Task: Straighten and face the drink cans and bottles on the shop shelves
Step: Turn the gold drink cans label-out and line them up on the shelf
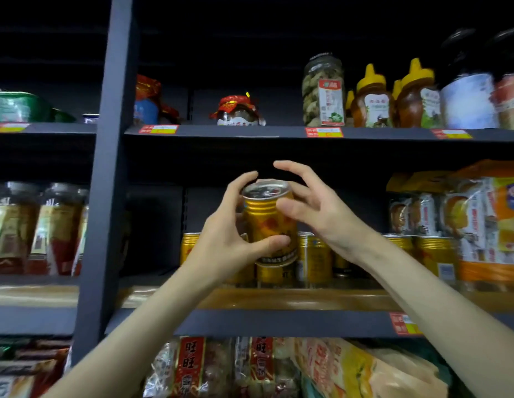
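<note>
In the middle of the frame the left hand point(235, 239) holds a gold can point(271, 225) lifted above the row of gold cans point(316, 259) on the middle shelf point(278, 320). Its thumb crosses the lower front of the can and its fingers curl behind the top. The right hand point(310, 205) is beside the can's upper part with spread, relaxed fingers (it is not clear if they touch the can) and grips nothing. The step in hand seems to be turning this one can to face it. The can's long axis is nearly upright, leaning slightly to the left, with the lid up and toward the camera. The next move probably calls for rotating the label forward and setting the can down upright in the row.
</note>
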The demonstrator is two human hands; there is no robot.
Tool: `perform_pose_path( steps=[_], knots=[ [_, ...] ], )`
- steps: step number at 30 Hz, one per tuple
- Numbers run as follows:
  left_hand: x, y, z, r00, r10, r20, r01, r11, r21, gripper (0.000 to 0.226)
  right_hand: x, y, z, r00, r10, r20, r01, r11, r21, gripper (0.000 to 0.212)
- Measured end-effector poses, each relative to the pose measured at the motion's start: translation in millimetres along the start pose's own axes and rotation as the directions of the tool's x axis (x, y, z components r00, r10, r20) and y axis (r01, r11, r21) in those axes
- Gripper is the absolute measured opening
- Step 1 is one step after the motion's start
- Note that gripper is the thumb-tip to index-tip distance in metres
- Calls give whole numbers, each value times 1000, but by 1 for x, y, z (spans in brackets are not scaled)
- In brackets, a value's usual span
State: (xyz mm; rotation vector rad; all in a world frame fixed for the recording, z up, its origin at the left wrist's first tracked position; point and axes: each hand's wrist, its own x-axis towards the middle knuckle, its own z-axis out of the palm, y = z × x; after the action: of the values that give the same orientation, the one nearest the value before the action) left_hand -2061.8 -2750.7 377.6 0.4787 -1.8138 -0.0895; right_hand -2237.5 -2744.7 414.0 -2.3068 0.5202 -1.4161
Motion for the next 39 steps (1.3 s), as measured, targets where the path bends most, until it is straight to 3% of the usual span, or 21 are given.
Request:
perform_pose_path(
  steps=[2,4,6,8,12,16,28,30,34,39],
  knots=[
    [-6,2,-24,997,-57,-49,60,996,69,83,15,4,5,999,22,38,-19,998,-67,39],
    [-8,0,-48,985,-140,-98,152,980,132,74,26,12,7,995,67,76,-38,942,-332,32],
    [-7,-4,-66,964,-236,-119,257,941,219,65,36,24,11,977,147,157,-2,738,-675,42],
    [-4,-9,-74,944,-316,-90,328,884,333,57,41,35,21,953,217,211,43,591,-805,52],
    [-1,-24,-71,905,-423,-50,407,822,398,62,42,43,36,933,292,211,16,551,-834,48],
    [1,-37,-60,889,-445,-104,441,777,450,65,38,47,33,936,280,215,17,573,-820,47],
    [9,-72,-47,773,-634,-36,526,608,595,75,38,53,32,949,228,218,44,587,-809,46],
    [11,-67,-47,804,-590,-72,510,622,594,71,34,49,24,968,179,174,35,594,-804,40],
    [18,-44,-32,956,-260,-133,289,780,555,47,20,38,-18,984,167,55,-51,570,-820,34],
    [31,-23,29,995,-80,57,41,867,497,38,3,48,-75,956,277,-96,-219,458,-862,28]
  ],
)
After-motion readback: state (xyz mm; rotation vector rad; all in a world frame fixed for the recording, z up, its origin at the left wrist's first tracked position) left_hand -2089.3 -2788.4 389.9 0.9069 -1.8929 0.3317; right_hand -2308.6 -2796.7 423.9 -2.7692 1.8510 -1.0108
